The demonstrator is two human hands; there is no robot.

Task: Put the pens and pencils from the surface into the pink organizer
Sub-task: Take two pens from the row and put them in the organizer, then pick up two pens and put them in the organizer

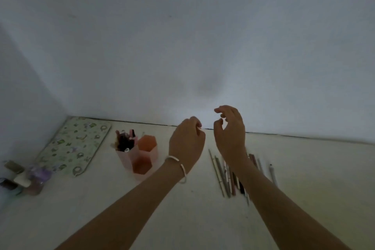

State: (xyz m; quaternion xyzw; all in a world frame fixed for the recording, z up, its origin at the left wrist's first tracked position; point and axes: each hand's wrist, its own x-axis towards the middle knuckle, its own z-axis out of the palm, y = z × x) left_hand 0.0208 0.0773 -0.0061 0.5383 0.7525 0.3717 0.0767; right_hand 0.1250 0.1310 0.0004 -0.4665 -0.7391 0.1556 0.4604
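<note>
The pink organizer (142, 161) of hexagonal cups stands at the left of the pale surface (314, 168). Its back-left cup holds several pens (124, 144); the other cups look empty. A loose pile of pens and pencils (222, 174) lies to the right, partly hidden under my right forearm, and a single pen (273, 174) lies apart, further right. My left hand (186, 142), with a bracelet on the wrist, is raised between organizer and pile. Its fingers are curled, and a small pale tip like a pen end shows at the fingertips. My right hand (230, 132) hovers above the pile, fingers loosely curled, holding nothing.
A flowered flat tray (75, 146) lies in the back-left corner. Several small bottles and jars (24, 180) stand at the left edge. A bare wall (182, 46) closes off the back of the surface.
</note>
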